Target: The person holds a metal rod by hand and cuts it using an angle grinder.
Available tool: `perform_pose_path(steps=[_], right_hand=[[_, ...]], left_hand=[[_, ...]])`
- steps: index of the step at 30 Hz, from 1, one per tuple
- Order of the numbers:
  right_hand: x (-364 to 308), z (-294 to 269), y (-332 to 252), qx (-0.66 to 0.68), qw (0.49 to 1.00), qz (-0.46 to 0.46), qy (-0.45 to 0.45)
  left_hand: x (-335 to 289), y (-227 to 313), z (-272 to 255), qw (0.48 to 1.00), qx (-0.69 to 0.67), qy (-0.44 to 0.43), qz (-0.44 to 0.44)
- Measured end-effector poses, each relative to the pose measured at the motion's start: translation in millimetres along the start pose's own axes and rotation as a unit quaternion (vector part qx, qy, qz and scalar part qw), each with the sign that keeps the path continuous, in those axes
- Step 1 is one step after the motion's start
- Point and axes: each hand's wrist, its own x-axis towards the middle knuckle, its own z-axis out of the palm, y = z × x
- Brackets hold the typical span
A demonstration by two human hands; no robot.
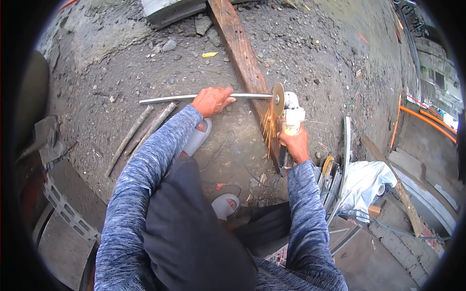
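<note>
Head view: the left hand [211,101] is closed around a thin grey rod [252,96], which lies roughly crosswise ahead of the person. Toward its right end the rod crosses over a brown wooden plank [246,63] that slants along the dirt ground [121,77]. The right hand [295,144] grips the body of a grinder [292,116], its disc [278,98] standing on edge at the rod's right end. Orange sparks [270,123] spray from there down toward the person, over the lower part of the plank.

Left of the plank, some long rough sticks [128,139] lie on the ground beside the left forearm. A yellow scrap [209,55] lies beyond the left hand, and a concrete block [170,11] sits at the plank's far end. Pale sandals [198,139] are on the person's feet. To the right of the right hand are a long pale bar [346,150] and a white sheet [361,186]; orange tubes [427,121] run farther right.
</note>
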Motion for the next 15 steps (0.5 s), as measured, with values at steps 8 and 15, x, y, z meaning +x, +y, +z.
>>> perform_pose_path(steps=[8,15], right_hand=[[6.9,2.4,2.1,-0.018,0.999,0.033,0.009],[1.5,2.3,3.9,0.006,1.0,0.008,-0.005]], left_hand=[[0.8,3.7,-4.6,1.0,0.002,-0.022,-0.008],[0.2,3.2,-2.4,1.0,0.011,-0.02,-0.012]])
